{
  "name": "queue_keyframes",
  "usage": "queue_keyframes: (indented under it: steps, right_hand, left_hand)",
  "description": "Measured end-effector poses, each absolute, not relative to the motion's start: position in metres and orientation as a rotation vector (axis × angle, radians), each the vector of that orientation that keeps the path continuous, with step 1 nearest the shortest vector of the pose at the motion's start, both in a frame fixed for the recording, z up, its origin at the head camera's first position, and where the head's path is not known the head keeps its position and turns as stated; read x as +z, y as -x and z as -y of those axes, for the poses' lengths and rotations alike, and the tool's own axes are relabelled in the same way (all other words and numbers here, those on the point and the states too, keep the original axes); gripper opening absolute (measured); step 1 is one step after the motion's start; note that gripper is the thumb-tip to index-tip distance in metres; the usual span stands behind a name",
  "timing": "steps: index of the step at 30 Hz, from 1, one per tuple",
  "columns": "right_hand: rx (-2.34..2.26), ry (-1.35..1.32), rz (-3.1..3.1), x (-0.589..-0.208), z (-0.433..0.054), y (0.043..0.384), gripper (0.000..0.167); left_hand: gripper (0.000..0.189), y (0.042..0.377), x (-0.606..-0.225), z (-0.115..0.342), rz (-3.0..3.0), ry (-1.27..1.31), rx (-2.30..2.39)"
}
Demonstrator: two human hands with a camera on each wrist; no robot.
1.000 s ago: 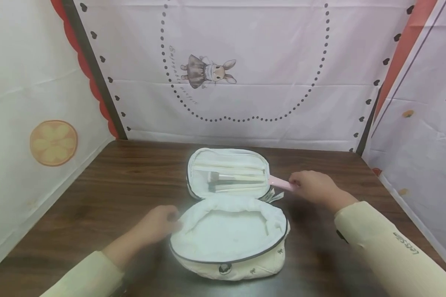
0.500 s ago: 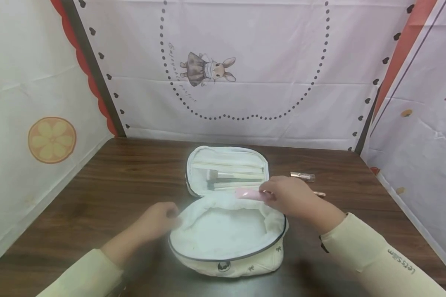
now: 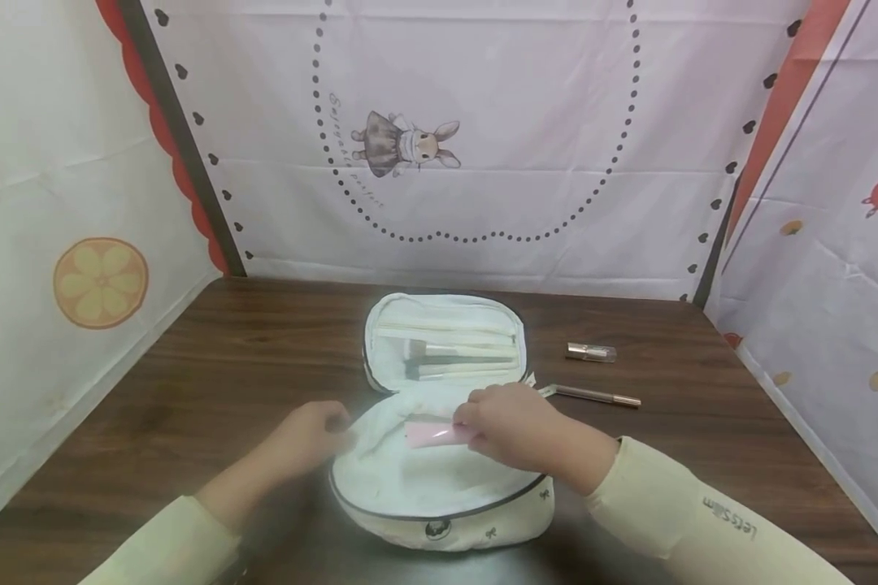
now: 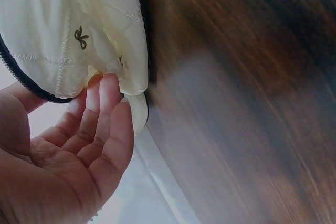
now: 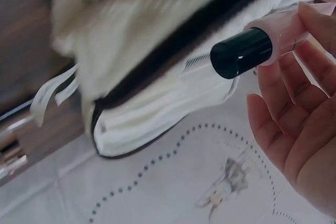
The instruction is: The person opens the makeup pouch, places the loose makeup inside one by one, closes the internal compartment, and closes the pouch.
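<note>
A cream makeup bag with a dark zipper edge and small bow prints lies unzipped, its lid folded back. My left hand pinches the bag's left rim; in the left wrist view the thumb goes behind the zipper edge and the fingers lie against the outside cloth. Over the bag's opening, my right hand grips a pink squeeze tube between thumb and fingers. The tube's black cap shows in the right wrist view, while the palm covers it in the head view.
Makeup brushes sit in the lid's clear pocket. Right of the bag, a lipstick-like tube with a clear cap and a slim brown pen-like stick lie on the dark wooden table. Printed cloth walls the back and sides.
My right hand has carried the pink tube leftward and toward me, from the lid's right side to over the bag's opening. The lipstick-like tube and pen-like stick are uncovered. My left hand has stayed put.
</note>
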State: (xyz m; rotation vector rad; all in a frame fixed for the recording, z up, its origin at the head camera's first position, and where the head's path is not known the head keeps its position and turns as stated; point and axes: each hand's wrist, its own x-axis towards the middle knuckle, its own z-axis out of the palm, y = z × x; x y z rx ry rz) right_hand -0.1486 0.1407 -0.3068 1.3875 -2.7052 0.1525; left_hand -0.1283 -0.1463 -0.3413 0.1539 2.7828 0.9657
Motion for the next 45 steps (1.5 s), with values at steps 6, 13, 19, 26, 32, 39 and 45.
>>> queue_keyframes:
  steps: [6, 13, 19, 26, 32, 39, 45]
  right_hand:
    - [0.079, -1.407, 2.722, -0.315, -0.125, 0.143, 0.009]
    - [-0.032, -1.44, 2.837, -0.325, -0.113, 0.139, 0.012]
    - [-0.118, -1.461, 2.858, -0.329, -0.105, 0.134, 0.021]
    - [-0.177, -1.483, 2.884, -0.337, -0.102, 0.132, 0.025]
    - [-0.201, -1.483, 2.911, -0.339, -0.101, 0.131, 0.024]
    - [-0.153, -1.49, 2.894, -0.341, -0.102, 0.129, 0.023]
    - [-0.149, -1.485, 2.874, -0.343, -0.104, 0.129, 0.023]
  left_hand:
    - [0.011, 0.128, -0.341, 0.145, -2.794, -0.156, 0.976]
    - [0.013, 0.127, -0.341, 0.143, -2.799, -0.152, 0.977]
    - [0.011, 0.125, -0.336, 0.141, -2.803, -0.176, 1.009]
    - [0.011, 0.124, -0.334, 0.141, -2.794, -0.155, 1.009]
    - [0.011, 0.125, -0.335, 0.14, -2.807, -0.167, 0.994]
    - [0.011, 0.126, -0.335, 0.14, -2.817, -0.172, 0.98]
    - [0.012, 0.126, -0.336, 0.141, -2.822, -0.185, 0.977]
